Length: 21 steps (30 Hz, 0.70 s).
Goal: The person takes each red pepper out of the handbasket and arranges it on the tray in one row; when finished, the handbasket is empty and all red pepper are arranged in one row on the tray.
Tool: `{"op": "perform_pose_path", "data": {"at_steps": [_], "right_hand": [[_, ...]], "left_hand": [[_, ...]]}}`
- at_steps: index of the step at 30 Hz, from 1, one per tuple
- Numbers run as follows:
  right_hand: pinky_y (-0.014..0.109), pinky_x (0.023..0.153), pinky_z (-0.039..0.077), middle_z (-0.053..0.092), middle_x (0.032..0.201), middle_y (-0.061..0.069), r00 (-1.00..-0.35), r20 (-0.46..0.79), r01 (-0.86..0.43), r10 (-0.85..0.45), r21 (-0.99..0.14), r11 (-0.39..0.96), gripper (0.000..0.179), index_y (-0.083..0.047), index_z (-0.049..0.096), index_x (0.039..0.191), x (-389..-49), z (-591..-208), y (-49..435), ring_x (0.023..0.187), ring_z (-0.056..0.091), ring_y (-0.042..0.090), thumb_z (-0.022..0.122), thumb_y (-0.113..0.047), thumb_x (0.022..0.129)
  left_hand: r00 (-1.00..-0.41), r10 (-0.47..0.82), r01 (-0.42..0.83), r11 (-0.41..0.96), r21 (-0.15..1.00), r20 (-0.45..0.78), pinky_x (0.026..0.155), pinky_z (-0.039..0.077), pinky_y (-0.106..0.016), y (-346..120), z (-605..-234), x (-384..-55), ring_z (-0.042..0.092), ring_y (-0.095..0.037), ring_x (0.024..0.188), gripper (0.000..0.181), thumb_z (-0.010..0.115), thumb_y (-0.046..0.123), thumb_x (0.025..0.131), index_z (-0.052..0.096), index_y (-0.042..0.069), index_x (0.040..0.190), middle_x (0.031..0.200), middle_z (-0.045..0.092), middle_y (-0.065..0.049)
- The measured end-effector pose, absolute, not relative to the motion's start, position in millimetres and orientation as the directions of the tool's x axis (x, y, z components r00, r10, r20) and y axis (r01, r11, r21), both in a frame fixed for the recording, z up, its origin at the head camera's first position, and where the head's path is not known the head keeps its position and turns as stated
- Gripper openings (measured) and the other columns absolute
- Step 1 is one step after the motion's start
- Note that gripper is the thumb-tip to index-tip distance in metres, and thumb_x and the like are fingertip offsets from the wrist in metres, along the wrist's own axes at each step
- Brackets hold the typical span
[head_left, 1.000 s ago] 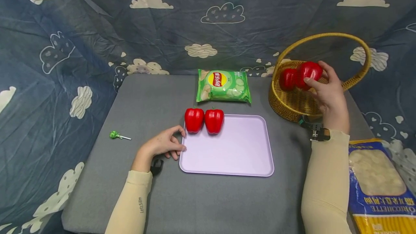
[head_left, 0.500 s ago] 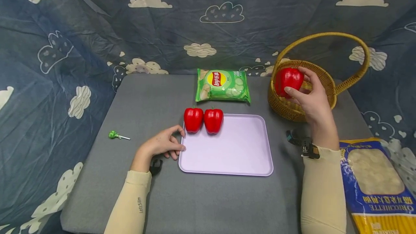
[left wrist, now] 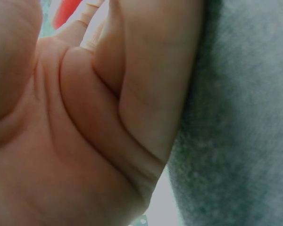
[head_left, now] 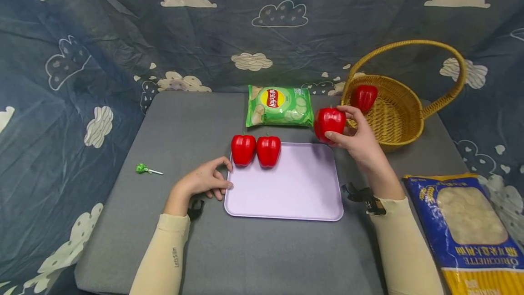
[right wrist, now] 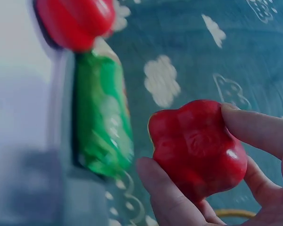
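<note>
My right hand (head_left: pixel 358 142) holds a red bell pepper (head_left: pixel 329 124) above the back right corner of a lilac tray (head_left: pixel 303 181). In the right wrist view, thumb and fingers grip this bell pepper (right wrist: pixel 198 148) by its sides, its lobed bottom showing. Two more red peppers, a left one (head_left: pixel 243 150) and a right one (head_left: pixel 268 151), sit side by side at the tray's back left. My left hand (head_left: pixel 204 180) holds the tray's left edge, thumb and index finger at the rim; its curled fingers fill the left wrist view. Another red pepper (head_left: pixel 364 98) lies in the wicker basket (head_left: pixel 393 122).
Behind the tray lies a green chip bag (head_left: pixel 280 106). A green-wrapped lollipop (head_left: pixel 147 169) is on the left of the grey table (head_left: pixel 262 254). On the right lies a blue and yellow pasta bag (head_left: pixel 466 226). The basket's tall handle (head_left: pixel 409 42) arches up at the back right.
My right hand has carried the red bell pepper leftward and forward out of the basket, over to the tray's back right corner. The left hand stays at the tray's left edge.
</note>
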State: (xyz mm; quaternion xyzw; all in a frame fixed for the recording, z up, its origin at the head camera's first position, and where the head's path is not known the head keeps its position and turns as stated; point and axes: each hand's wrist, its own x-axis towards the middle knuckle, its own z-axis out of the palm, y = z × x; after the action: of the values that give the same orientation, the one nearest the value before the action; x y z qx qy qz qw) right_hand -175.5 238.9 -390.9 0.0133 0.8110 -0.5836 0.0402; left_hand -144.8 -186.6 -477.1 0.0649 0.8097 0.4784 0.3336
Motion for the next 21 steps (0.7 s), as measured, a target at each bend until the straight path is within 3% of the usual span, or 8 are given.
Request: {"op": "perform_pose_path", "data": {"at_steps": [4,10,21], "right_hand": [[0.024,0.078,0.061,0.035,0.156,0.018,-0.991,-0.118,0.09,-0.068,-0.943,0.32,0.078,-0.021,0.036,0.159,-173,-401,223,0.136,0.043,0.038,0.08,-0.014,0.094],[0.036,0.081,0.065,0.032,0.155,0.023,-0.98,-0.148,0.107,-0.135,-0.956,0.274,0.077,-0.016,0.038,0.158,-170,-414,204,0.135,0.048,0.044,0.078,-0.006,0.093],[0.035,0.082,0.065,0.032,0.157,0.023,-0.967,-0.224,0.168,-0.119,-0.918,0.359,0.074,-0.018,0.043,0.156,-166,-437,177,0.135,0.047,0.043,0.079,-0.008,0.092]], "left_hand": [[-0.769,0.425,-0.213,0.533,0.819,-0.477,0.051,0.053,-0.028,-187,-476,-144,0.073,-0.017,0.059,0.042,0.08,0.017,0.094,0.052,0.016,0.125,0.07,0.073,-0.006],[-0.771,0.425,-0.207,0.536,0.819,-0.473,0.051,0.053,-0.028,-186,-475,-144,0.073,-0.017,0.059,0.042,0.08,0.018,0.094,0.053,0.016,0.125,0.07,0.073,-0.005],[-0.772,0.42,-0.203,0.546,0.812,-0.476,0.053,0.054,-0.03,-187,-474,-144,0.074,-0.018,0.06,0.042,0.08,0.019,0.094,0.053,0.016,0.125,0.071,0.073,-0.006]]}}
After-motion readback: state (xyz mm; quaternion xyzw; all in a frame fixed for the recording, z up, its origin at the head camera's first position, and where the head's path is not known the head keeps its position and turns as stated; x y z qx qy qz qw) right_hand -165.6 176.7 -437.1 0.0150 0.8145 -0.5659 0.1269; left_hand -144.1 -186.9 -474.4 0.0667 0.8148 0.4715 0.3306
